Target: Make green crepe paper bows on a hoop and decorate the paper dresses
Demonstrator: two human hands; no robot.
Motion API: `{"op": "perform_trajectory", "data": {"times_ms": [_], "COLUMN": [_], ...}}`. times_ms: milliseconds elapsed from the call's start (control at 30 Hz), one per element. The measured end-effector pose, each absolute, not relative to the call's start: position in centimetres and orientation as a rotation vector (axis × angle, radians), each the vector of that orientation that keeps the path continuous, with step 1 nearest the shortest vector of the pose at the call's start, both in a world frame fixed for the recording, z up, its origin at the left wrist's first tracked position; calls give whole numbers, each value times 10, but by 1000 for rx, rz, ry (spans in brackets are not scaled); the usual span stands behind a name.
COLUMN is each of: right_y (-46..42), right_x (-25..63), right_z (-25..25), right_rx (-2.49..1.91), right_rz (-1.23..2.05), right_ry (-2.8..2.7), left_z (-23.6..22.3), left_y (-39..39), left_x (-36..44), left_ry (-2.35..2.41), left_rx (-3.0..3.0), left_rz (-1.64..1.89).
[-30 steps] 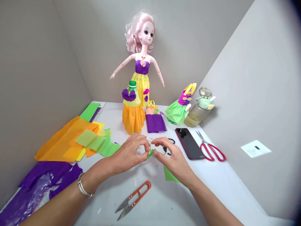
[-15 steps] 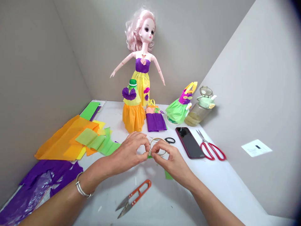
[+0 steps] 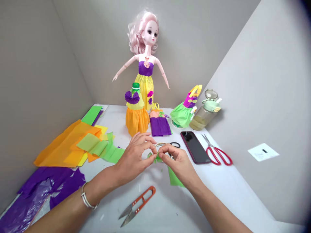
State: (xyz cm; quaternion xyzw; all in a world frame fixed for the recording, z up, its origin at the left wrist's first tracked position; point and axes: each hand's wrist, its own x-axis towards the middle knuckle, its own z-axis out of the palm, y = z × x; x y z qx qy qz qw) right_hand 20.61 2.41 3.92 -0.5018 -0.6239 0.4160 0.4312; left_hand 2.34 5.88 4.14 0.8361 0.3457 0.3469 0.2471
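Between my two hands is a small green piece of crepe paper (image 3: 159, 157), crumpled and partly covered by fingertips. My left hand (image 3: 139, 153) pinches its left side between thumb and forefinger. From the right, my right hand (image 3: 177, 160) pinches it the same way. A flat green strip (image 3: 175, 178) lies on the table under my right hand. Just behind the fingers is a tape roll (image 3: 160, 144), mostly hidden, beside a black scissor handle (image 3: 175, 144). Orange thread snips (image 3: 139, 205) lie on the table in front of my hands, blades toward me.
Orange (image 3: 65, 142), green and purple paper (image 3: 58, 181) spreads at left. A phone (image 3: 195, 147) and red-handled scissors (image 3: 218, 155) lie at right. Behind stand a doll (image 3: 147, 68), a bottle in an orange skirt (image 3: 137, 119), a small green-skirted dress (image 3: 182, 113) and a jar (image 3: 201, 118).
The fingertips have shifted on the green paper, and more of it shows between them. More of the green strip shows under my right hand. The view has shifted slightly.
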Motion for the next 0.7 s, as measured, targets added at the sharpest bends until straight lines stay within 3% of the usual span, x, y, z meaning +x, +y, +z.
{"op": "perform_trajectory", "data": {"times_ms": [367, 700], "right_y": [19, 21], "right_x": [202, 204], "right_z": [42, 42], "right_rx": [-1256, -1255], "right_rz": [861, 939], "right_ry": [-1630, -1584], "left_z": [42, 46], "left_y": [58, 60], "left_x": [23, 22], "left_ry": [986, 960], "left_rx": [2260, 2141], "left_rz": [926, 902]}}
